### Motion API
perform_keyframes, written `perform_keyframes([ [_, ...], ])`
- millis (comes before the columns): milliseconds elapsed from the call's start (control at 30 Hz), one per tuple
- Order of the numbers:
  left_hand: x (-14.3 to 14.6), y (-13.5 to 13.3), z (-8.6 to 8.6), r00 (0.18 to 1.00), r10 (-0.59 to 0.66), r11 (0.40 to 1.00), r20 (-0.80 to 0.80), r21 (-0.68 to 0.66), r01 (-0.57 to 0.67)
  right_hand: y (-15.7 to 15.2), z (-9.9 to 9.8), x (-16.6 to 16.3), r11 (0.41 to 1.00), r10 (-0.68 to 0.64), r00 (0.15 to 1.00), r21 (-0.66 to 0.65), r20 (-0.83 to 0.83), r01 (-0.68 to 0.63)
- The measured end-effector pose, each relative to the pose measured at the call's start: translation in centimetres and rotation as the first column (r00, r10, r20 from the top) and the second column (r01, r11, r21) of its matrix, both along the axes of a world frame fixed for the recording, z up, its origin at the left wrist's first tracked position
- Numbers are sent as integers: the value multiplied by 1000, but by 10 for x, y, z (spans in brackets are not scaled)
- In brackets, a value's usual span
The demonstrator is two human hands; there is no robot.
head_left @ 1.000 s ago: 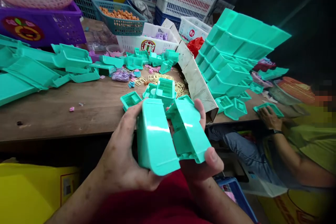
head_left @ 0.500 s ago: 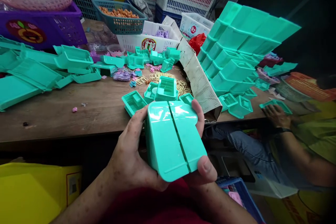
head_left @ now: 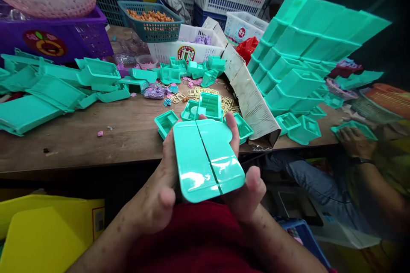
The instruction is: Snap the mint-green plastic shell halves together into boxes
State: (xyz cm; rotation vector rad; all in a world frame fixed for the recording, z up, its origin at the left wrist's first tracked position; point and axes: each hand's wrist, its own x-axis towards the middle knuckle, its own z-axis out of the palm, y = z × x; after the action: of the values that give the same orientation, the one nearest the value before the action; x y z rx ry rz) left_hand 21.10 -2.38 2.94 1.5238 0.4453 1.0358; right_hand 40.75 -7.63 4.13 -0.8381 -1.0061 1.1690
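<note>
A turquoise plastic case [head_left: 205,158] with rounded corners and a dark seam down its top lies between my two hands, just off the table's front edge. My left hand [head_left: 156,196] supports it from the left side and below, thumb lifted off. On the other side my right hand [head_left: 245,192] cradles it, with fingers at the far right corner and the thumb raised near the close corner. The undersides of both palms are hidden by the case. Just beyond it on the table stand small open turquoise boxes [head_left: 209,106] and yellow plastic frames [head_left: 177,97].
Turquoise parts [head_left: 45,89] pile up on the left; a tall stack of turquoise boxes [head_left: 294,59] rises on the right behind a cardboard strip [head_left: 246,89]. Baskets [head_left: 150,30] line the back. At far right a co-worker's hand [head_left: 357,141] touches a turquoise piece. A yellow box [head_left: 54,234] stands lower left.
The case has tipped flatter, its near end lifted, and moved slightly left. Both thumbs have come off its near corners. The camera view has turned a little left.
</note>
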Motion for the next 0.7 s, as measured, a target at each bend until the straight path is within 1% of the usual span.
perform_keyframes([
  [33,-5,0,-3,1000,-17,1000,-23,-26,17,2,-1,3,1000,-9,998,-7,64,9],
  [67,-9,1,-6,999,-10,999,-46,-49,8,4,-1,7,999,-34,992,-16,119,36],
  [133,-14,5,-11,997,55,995,-51,-81,-59,8,2,11,995,-91,976,-33,198,99],
  [167,-15,8,-12,997,75,993,-28,-94,-77,10,3,13,994,-88,971,-46,221,100],
  [200,-15,12,-13,998,64,991,0,-118,-64,11,5,14,995,-66,971,-62,230,83],
  [300,-14,23,-14,999,-40,966,24,-254,45,17,8,17,995,40,969,-101,245,-15],
  [333,-14,26,-16,997,-70,954,17,-293,71,19,8,17,995,45,965,-99,259,-19],
  [400,-13,30,-21,997,-70,938,30,-338,76,20,5,15,997,13,958,-80,287,11],
  [467,-11,29,-27,997,2,935,77,-353,25,17,1,11,997,-31,961,-61,275,50],
  [533,-7,26,-34,989,110,937,100,-343,-70,11,-1,7,997,-44,976,-51,214,57],
  [600,-4,21,-39,974,208,935,91,-311,-171,3,1,5,998,-28,986,-50,166,36],
  [633,-3,19,-41,966,245,932,86,-295,-210,0,3,4,998,-17,985,-49,172,25],
  [700,-2,15,-44,950,303,921,74,-278,-272,-4,8,5,999,-20,969,-24,246,27],
])
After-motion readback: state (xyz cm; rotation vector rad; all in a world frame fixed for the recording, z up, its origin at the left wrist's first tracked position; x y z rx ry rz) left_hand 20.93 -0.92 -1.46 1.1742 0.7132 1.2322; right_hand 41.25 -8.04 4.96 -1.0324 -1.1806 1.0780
